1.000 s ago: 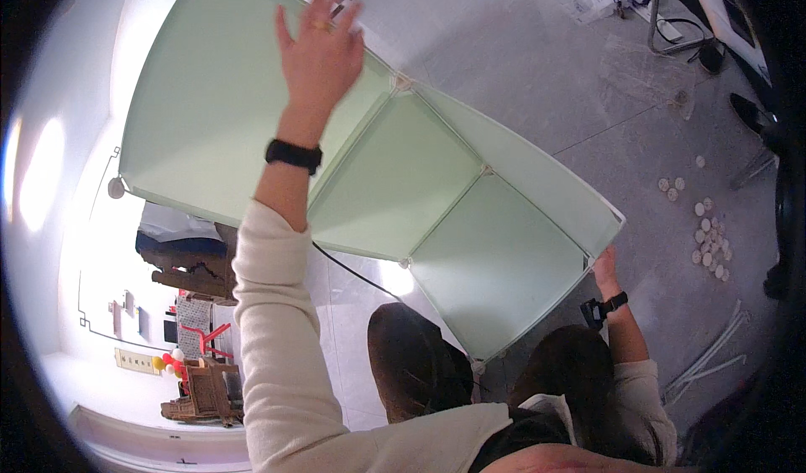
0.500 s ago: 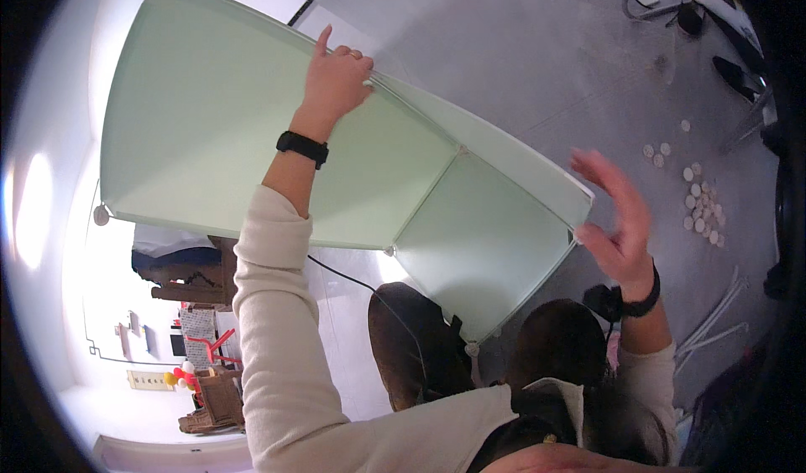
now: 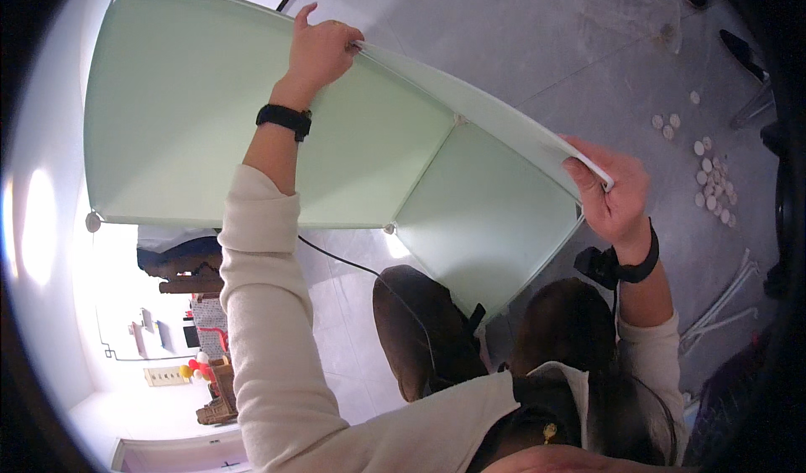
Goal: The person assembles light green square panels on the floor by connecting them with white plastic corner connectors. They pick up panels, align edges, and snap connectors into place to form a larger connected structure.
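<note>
In front of me stands a structure of pale green translucent panels joined by small round connectors (image 3: 389,228). My left hand (image 3: 321,56) is closed over the upper edge where the large green panel (image 3: 193,120) meets a side panel (image 3: 487,102), one finger sticking up. Between thumb and fingers, my right hand (image 3: 620,189) grips the side panel's white-edged near corner. That corner is apart from the edge of the smaller green panel (image 3: 487,209), which slants down toward my knees. The right fingers behind the panel are partly hidden.
Several round white connectors (image 3: 712,189) lie scattered on the grey floor to the right. Thin white rods (image 3: 720,307) lie nearer me. A chair leg (image 3: 754,105) stands at the far right. A black cable (image 3: 336,256) runs past my left knee (image 3: 420,326).
My right hand, open and blurred beside the corner before, has closed on the side panel's corner. This corner has lifted away from the smaller panel. My left hand has shifted slightly up and left.
</note>
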Demonstrator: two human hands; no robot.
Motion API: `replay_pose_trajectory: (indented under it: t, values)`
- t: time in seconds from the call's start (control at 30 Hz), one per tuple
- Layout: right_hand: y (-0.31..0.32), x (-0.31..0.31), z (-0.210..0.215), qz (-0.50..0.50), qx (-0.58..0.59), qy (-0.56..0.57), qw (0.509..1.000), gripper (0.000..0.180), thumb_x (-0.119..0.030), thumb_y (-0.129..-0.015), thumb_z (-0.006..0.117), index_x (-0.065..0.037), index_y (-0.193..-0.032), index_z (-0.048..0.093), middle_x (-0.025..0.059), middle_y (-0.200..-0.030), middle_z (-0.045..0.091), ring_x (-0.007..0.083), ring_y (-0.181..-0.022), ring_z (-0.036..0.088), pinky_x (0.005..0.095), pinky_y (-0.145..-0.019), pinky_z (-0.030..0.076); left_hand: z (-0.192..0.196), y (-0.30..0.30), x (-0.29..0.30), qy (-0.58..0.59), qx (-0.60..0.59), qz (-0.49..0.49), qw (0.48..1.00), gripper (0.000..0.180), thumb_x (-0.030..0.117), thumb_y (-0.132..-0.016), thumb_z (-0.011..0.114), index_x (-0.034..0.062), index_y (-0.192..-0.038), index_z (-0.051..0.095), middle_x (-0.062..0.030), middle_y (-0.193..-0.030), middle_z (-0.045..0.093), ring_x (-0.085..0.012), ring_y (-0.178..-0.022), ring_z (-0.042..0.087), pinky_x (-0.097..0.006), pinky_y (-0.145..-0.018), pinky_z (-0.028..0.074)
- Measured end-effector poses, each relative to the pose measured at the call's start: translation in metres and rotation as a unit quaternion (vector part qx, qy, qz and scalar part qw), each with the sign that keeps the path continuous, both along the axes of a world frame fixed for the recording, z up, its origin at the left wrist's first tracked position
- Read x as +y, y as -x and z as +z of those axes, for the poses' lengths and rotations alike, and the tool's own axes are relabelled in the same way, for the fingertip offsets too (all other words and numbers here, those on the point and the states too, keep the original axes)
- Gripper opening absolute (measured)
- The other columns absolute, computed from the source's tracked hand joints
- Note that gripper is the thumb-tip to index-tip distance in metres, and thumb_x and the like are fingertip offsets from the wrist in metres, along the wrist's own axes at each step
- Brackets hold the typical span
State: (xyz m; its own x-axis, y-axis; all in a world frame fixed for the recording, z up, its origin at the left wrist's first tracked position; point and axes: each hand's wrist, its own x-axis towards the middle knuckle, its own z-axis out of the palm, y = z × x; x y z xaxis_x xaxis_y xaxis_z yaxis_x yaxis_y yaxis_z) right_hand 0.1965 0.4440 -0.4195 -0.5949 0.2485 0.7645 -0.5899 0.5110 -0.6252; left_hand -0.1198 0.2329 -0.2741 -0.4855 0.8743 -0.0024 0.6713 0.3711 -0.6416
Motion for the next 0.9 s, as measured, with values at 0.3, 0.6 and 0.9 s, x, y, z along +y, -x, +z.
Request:
replay_pose_trajectory:
  t: [0.3, 0.6, 0.9]
  values:
    - [-0.004, 0.000, -0.003, -0.008, 0.000, -0.015, 1.000, 0.016, -0.005, -0.087, 0.063, 0.002, -0.100, 0.067, 0.0168, -0.088, 0.069, 0.0245, -0.067, 0.069, 0.0285, -0.056, 0.052, 0.001, 0.002, 0.001, 0.038, -0.002, 0.048, 0.998, 0.015, 0.021, -0.081, 0.066, 0.0228, -0.095, 0.069, 0.0050, -0.098, 0.069, -0.0099, -0.104, 0.060, -0.049, -0.109, 0.017]
    - [-0.006, -0.003, -0.003, -0.041, 0.007, -0.034, 0.999, 0.016, -0.007, -0.087, 0.063, 0.002, -0.101, 0.066, 0.0154, -0.089, 0.070, 0.0233, -0.065, 0.068, 0.0279, -0.054, 0.051, 0.012, 0.002, -0.002, 0.058, -0.068, -0.009, 0.996, 0.021, 0.013, -0.081, 0.066, 0.0219, -0.100, 0.069, 0.0068, -0.103, 0.068, -0.0097, -0.109, 0.058, -0.047, -0.111, 0.016]
    - [-0.004, -0.002, -0.006, -0.070, 0.026, -0.008, 0.997, 0.015, -0.010, -0.088, 0.063, 0.001, -0.098, 0.067, 0.0144, -0.087, 0.070, 0.0224, -0.066, 0.067, 0.0288, -0.056, 0.050, 0.022, 0.003, -0.003, 0.027, -0.109, -0.006, 0.994, 0.022, 0.028, -0.082, 0.068, 0.0178, -0.102, 0.069, -0.0002, -0.090, 0.071, -0.0155, -0.084, 0.065, -0.041, -0.107, 0.025]
